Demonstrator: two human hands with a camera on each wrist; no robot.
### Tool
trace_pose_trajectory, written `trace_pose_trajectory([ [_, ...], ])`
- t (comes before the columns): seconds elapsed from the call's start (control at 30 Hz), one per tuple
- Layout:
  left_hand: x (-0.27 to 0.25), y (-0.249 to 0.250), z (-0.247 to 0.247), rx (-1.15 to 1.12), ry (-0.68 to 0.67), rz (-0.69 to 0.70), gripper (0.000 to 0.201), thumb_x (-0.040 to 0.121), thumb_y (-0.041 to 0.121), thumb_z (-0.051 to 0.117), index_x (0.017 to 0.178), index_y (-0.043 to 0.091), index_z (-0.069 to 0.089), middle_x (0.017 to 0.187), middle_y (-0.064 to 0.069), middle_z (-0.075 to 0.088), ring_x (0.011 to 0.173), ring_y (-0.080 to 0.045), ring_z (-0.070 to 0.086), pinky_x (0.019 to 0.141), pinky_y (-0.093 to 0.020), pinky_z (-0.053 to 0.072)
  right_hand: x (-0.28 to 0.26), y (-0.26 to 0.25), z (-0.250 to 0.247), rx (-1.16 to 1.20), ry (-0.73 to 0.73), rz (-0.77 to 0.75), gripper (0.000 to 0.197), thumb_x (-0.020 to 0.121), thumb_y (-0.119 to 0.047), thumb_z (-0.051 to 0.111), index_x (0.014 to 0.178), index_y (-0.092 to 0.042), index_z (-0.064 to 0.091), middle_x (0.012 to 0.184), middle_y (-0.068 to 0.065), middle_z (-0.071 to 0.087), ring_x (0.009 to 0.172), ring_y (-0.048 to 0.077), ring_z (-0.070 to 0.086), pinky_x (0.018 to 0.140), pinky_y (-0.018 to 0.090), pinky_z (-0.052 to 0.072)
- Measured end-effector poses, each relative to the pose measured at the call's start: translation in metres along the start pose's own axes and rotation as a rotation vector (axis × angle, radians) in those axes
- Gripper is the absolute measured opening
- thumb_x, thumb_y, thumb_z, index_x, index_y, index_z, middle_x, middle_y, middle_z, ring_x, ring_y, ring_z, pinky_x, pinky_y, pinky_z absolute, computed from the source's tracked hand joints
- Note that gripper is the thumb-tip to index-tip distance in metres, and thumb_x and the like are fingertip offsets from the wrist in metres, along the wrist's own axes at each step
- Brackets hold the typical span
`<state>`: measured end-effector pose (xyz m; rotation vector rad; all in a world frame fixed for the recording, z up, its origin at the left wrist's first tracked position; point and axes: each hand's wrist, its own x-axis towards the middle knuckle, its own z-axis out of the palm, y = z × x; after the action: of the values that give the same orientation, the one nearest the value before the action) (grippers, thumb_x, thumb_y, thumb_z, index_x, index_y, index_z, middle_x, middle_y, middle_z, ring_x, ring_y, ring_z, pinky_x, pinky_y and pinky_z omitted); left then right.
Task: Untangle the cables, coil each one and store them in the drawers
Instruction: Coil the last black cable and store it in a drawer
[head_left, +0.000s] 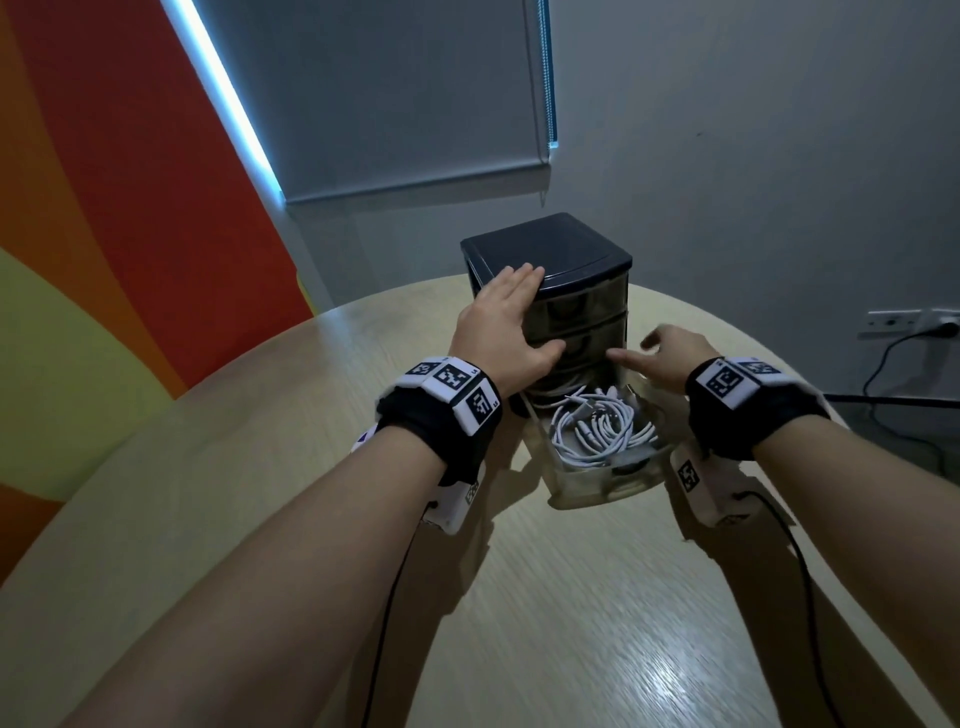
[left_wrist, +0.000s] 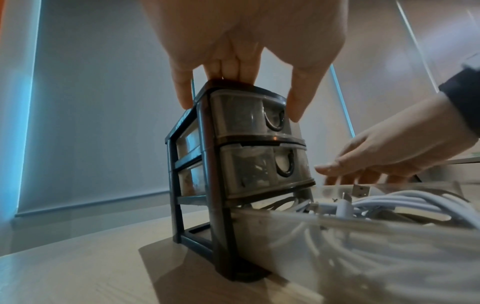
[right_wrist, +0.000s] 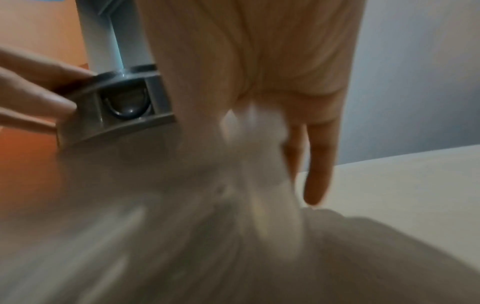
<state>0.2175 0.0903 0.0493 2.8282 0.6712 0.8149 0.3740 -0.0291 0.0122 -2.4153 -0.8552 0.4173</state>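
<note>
Left hand (head_left: 501, 317) lies flat and spread on the drawer unit (left_wrist: 233, 144), fingers on the black top, thumb down the front, bracing it; it grips nothing. Right hand (head_left: 670, 358) hovers loose, holding nothing, just beside the unit above the back of the pulled-out bottom drawer (head_left: 597, 486). White cables (head_left: 597, 428) sit in that drawer in a loose heap, plug ends sticking up. The unit stands toward the table's (head_left: 519, 623) far edge, fronts facing the person; the open drawer's long axis runs from unit toward the near edge. Risks: raised plugs or loops likely catch the frame when the drawer is pushed shut, jamming it; without the brace the light unit would probably slide back; pulled further, the drawer could drop out and spill.
</note>
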Motion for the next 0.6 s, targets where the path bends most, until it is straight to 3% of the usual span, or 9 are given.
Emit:
trace_pose_trajectory([
  [0.07, 0.001, 0.0, 0.0, 0.001, 0.011, -0.006, 0.072, 0.084, 0.036, 0.064, 0.146, 0.02, 0.032, 0.152, 0.003, 0.03, 0.143, -0.012, 0.019, 0.115, -0.025, 0.013, -0.008, 0.002, -0.008, -0.01, -0.234, 0.075, 0.076, 0.081, -0.065, 0.05, 0.115, 0.003, 0.058, 0.116, 0.018, 0.062, 0.105, 0.032, 0.059, 0.084, 0.037, 0.046],
  [0.17, 0.003, 0.002, 0.002, -0.012, 0.033, -0.007, 0.056, 0.092, 0.027, 0.054, 0.144, 0.017, 0.034, 0.151, 0.0, 0.034, 0.142, -0.015, 0.023, 0.114, -0.022, 0.012, -0.021, 0.005, -0.028, -0.008, -0.485, 0.107, 0.08, 0.061, -0.065, 0.067, 0.115, -0.007, 0.058, 0.115, 0.012, 0.062, 0.102, 0.027, 0.06, 0.093, 0.043, 0.049],
  [0.23, 0.005, 0.001, 0.004, -0.023, 0.056, -0.002, 0.048, 0.096, 0.02, 0.047, 0.142, 0.015, 0.037, 0.149, -0.002, 0.037, 0.141, -0.016, 0.026, 0.112, -0.02, 0.011, -0.03, 0.008, -0.039, -0.045, -0.594, 0.102, 0.068, 0.051, -0.046, 0.081, 0.106, -0.01, 0.061, 0.105, 0.007, 0.066, 0.099, 0.025, 0.061, 0.093, 0.045, 0.049],
  [0.3, 0.007, 0.0, 0.004, -0.034, 0.074, 0.005, 0.043, 0.097, 0.015, 0.045, 0.14, 0.013, 0.041, 0.146, -0.004, 0.041, 0.139, -0.018, 0.03, 0.112, -0.019, 0.013, -0.035, 0.012, -0.04, -0.099, -0.655, 0.128, 0.052, 0.056, -0.024, 0.087, 0.1, -0.009, 0.065, 0.092, 0.007, 0.071, 0.093, 0.024, 0.065, 0.082, 0.04, 0.054],
  [0.33, 0.008, 0.0, 0.004, -0.043, 0.078, 0.009, 0.042, 0.097, 0.013, 0.045, 0.139, 0.013, 0.043, 0.145, -0.004, 0.042, 0.139, -0.018, 0.032, 0.111, -0.019, 0.014, -0.037, 0.014, -0.037, -0.158, -0.661, 0.135, 0.051, 0.054, -0.02, 0.089, 0.098, -0.008, 0.067, 0.086, 0.007, 0.074, 0.09, 0.024, 0.067, 0.079, 0.038, 0.055],
  [0.43, 0.009, -0.002, 0.0, -0.072, 0.084, 0.019, 0.04, 0.096, 0.012, 0.048, 0.136, 0.012, 0.047, 0.142, -0.005, 0.046, 0.137, -0.019, 0.036, 0.111, -0.02, 0.015, -0.033, 0.023, -0.021, -0.307, -0.538, 0.093, 0.071, 0.032, -0.034, 0.092, 0.096, -0.014, 0.069, 0.086, 0.005, 0.075, 0.085, 0.025, 0.071, 0.085, 0.043, 0.055],
  [0.6, 0.009, -0.005, 0.002, -0.085, 0.103, 0.031, 0.039, 0.096, 0.013, 0.05, 0.135, 0.012, 0.049, 0.141, -0.005, 0.048, 0.136, -0.019, 0.037, 0.11, -0.018, 0.016, -0.032, 0.024, -0.022, -0.17, -0.319, 0.081, 0.053, 0.046, -0.019, 0.093, 0.091, -0.005, 0.068, 0.087, 0.01, 0.072, 0.086, 0.028, 0.068, 0.084, 0.043, 0.056],
])
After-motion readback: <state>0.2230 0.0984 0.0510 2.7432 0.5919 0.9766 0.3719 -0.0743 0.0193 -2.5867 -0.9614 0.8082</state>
